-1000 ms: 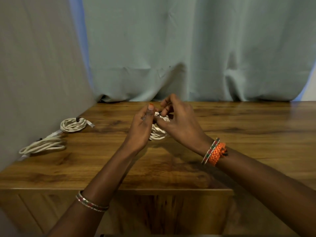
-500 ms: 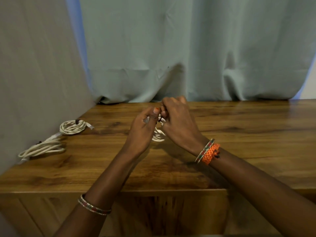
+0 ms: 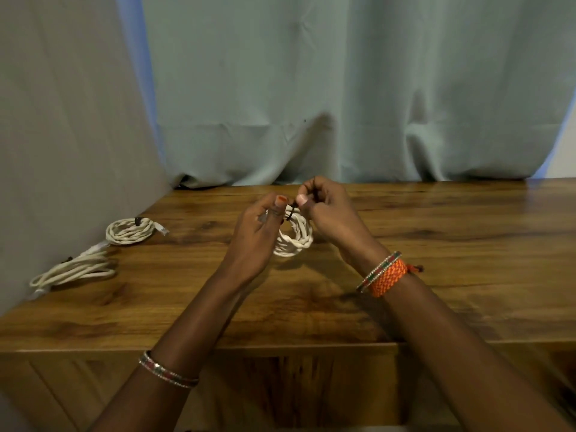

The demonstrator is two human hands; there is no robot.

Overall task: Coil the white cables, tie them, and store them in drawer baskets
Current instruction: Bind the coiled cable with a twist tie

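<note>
A coiled white cable hangs between my hands just above the wooden table. My left hand grips the coil's left side, thumb up. My right hand pinches a thin dark tie at the top of the coil. Two more white cables lie at the table's left: a round coil with a dark tie on it, and a longer flattened bundle nearer the front.
A grey panel stands along the table's left side. A pale green curtain hangs behind the table's back edge. The wooden front of the furniture shows below the table's near edge.
The hands have drawn slightly apart, and more of the coil shows between them. My right fingers closed from spread to a pinch on the dark tie.
</note>
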